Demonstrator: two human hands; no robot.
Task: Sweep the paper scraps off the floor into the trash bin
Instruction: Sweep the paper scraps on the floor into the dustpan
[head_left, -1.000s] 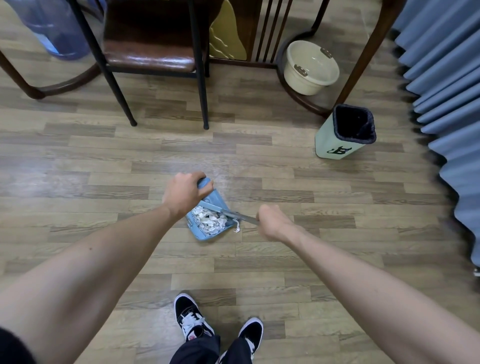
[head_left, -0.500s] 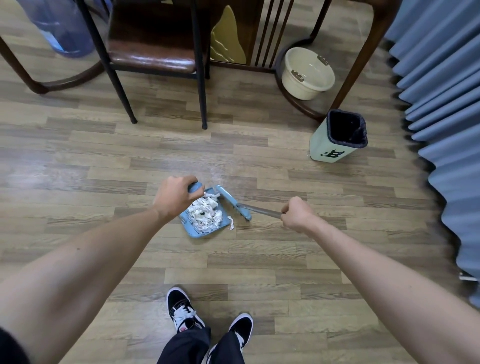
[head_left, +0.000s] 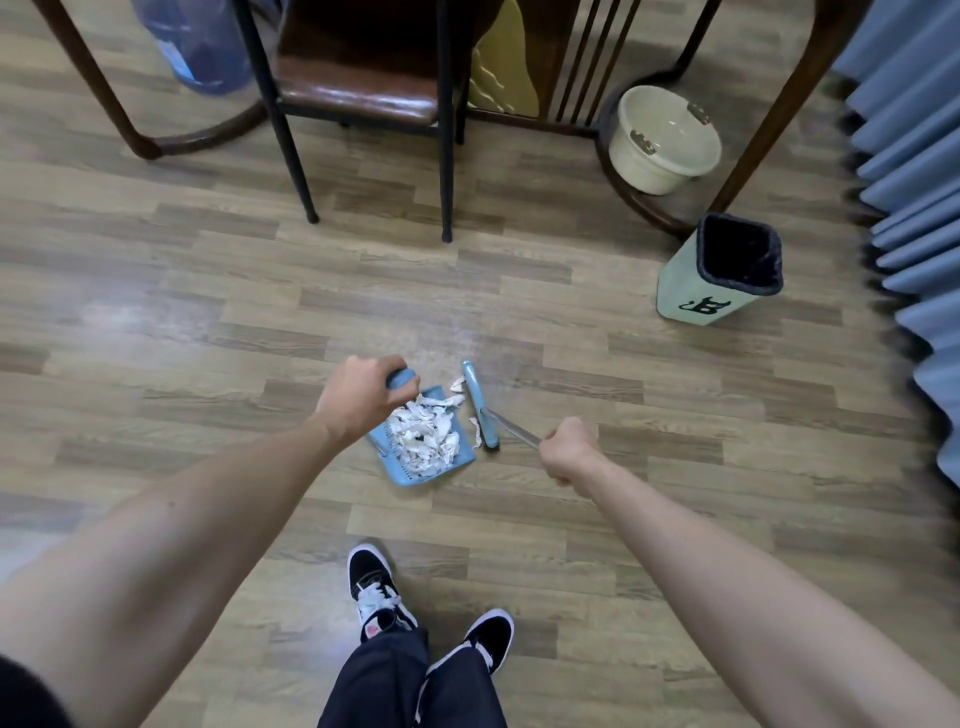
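**Floor-sweeping scene: contents by descending size**

1. Wood-plank floor (head_left: 156, 322): fills the view; carries all items below.
2. Blue pleated curtain (head_left: 914, 182): along the right edge.
3. Brown-seated chair (head_left: 358, 98): top centre, black metal legs on the floor.
4. Dark wooden table frame (head_left: 769, 104): curved legs and base at top left and top right.
5. Water jug (head_left: 202, 47): translucent blue, top left, behind the chair leg.
6. Trash bin (head_left: 696, 296): pale green, black liner, standing at right near the curtain, well apart from the dustpan.
7. Cream basin (head_left: 665, 140): round, on the table's curved base, beyond the bin.
8. Dustpan (head_left: 410, 475): blue, on the floor at centre, its open edge facing the broom.
9. Shoes (head_left: 379, 592): black and white, a pair, bottom centre below dark trousers.
10. Left hand (head_left: 358, 397): fingers clenched around the dustpan's handle.
11. Right hand (head_left: 569, 449): closed in a fist on the broom's thin handle.
12. Broom (head_left: 480, 405): blue head on the floor, just beside the dustpan's open edge.
13. Paper scraps (head_left: 423, 434): white, heaped inside the dustpan; a few bits lie between the pan and the broom head.
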